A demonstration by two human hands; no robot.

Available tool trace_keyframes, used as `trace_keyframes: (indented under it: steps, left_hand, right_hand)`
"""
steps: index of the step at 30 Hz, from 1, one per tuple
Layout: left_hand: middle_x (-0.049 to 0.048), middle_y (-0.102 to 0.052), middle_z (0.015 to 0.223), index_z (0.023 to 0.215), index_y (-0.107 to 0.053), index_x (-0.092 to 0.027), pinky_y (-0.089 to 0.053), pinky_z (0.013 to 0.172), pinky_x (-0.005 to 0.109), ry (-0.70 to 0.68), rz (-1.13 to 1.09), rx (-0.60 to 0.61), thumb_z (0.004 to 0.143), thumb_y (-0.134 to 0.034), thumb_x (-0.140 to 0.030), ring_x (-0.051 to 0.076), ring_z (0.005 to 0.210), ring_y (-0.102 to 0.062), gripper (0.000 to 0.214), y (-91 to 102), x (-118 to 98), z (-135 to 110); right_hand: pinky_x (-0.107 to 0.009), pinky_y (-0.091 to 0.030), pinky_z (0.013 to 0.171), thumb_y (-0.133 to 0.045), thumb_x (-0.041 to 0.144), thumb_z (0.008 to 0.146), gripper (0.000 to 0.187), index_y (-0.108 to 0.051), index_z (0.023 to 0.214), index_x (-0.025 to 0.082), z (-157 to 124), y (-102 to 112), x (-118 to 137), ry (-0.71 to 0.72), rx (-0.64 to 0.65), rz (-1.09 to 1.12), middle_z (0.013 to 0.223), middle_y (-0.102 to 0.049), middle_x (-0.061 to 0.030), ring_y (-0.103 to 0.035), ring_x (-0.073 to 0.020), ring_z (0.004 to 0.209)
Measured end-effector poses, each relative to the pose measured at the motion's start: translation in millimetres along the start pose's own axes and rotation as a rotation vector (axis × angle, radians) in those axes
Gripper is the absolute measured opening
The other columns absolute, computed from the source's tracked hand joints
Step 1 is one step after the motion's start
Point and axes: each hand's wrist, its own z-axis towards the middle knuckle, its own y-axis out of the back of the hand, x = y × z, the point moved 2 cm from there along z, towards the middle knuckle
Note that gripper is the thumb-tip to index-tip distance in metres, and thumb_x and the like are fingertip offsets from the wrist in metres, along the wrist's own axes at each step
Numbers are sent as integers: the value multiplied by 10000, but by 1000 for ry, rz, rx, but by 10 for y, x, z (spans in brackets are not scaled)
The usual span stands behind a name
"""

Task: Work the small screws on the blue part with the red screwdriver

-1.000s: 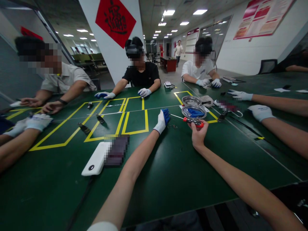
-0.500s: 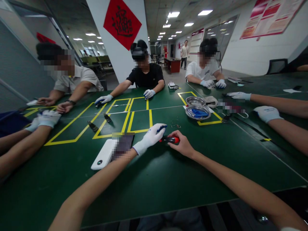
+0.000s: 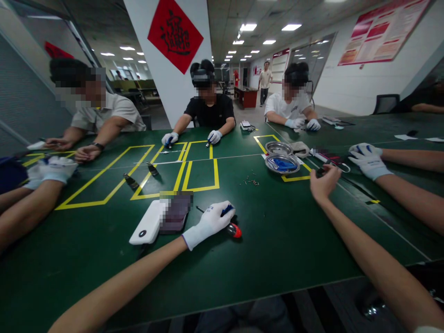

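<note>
My left hand (image 3: 212, 218), in a white glove with blue fingertips, is closed around a screwdriver (image 3: 234, 230) with a red and black handle. The screwdriver's thin shaft sticks out on the far left side of the glove. My bare right hand (image 3: 325, 181) reaches out to the right, its fingers closed around a small dark object (image 3: 320, 171), mostly hidden by them. Several tiny screws (image 3: 252, 181) lie scattered on the green table (image 3: 277, 249) between my hands.
A white power bank (image 3: 147, 226) and a dark phone (image 3: 177, 213) lie left of my glove. Two dark bottle-shaped objects (image 3: 152, 169) stand near yellow tape. Metal bowls (image 3: 282, 164) sit ahead. A co-worker's gloved hands (image 3: 368, 159) rest on the right; others sit around the table.
My right hand has let go of the screwdriver and moved far right to the small dark object. My left hand has come nearer with the screwdriver, now turned around in it.
</note>
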Motion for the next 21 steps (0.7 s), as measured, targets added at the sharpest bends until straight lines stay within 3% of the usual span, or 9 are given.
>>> trace_keyframes:
  steps: [2, 4, 7, 14, 21]
  left_hand:
    - [5, -652, 804, 884, -602, -222, -415, 648, 252, 18, -23, 22, 897, -415, -438, 148, 707, -592, 286, 22, -5, -29]
    - [6, -671, 854, 979, -615, -239, -440, 682, 253, 29, -40, 51, 889, -428, -443, 153, 740, -611, 291, 33, -11, -34]
    - [5, -683, 907, 1087, -607, -259, -469, 726, 253, 38, -55, 103, 881, -435, -443, 155, 776, -629, 325, 43, -18, -28]
    - [15, -685, 1006, 1093, -610, -257, -469, 829, 250, 26, 0, 184, 882, -428, -446, 161, 889, -638, 336, 119, -47, -21]
    - [35, -686, 939, 1015, -645, -246, -459, 740, 257, 44, 87, 281, 852, -448, -509, 182, 819, -638, 367, 150, -123, 57]
  right_hand:
    - [-440, -384, 926, -663, 361, 719, 537, -462, 1166, 140, 236, -53, -396, -149, -76, -138, 1223, -473, -176, -432, -305, 1143]
    - [-432, -402, 874, -686, 436, 679, 566, -493, 1138, 169, 370, -146, -669, -243, 2, -200, 1194, -507, -169, -447, -312, 1111]
    - [-445, -418, 809, -664, 494, 679, 475, -568, 1043, 204, 471, -280, -877, -286, 133, -242, 1106, -575, -148, -508, -316, 1024]
    - [-436, -450, 729, -652, 527, 661, 437, -642, 954, 202, 601, -273, -1034, -209, 304, -333, 965, -631, -134, -585, -301, 880]
    - [-348, -449, 711, -624, 419, 721, 249, -652, 836, 200, 397, -196, -854, -46, 468, -244, 870, -671, -96, -607, -242, 808]
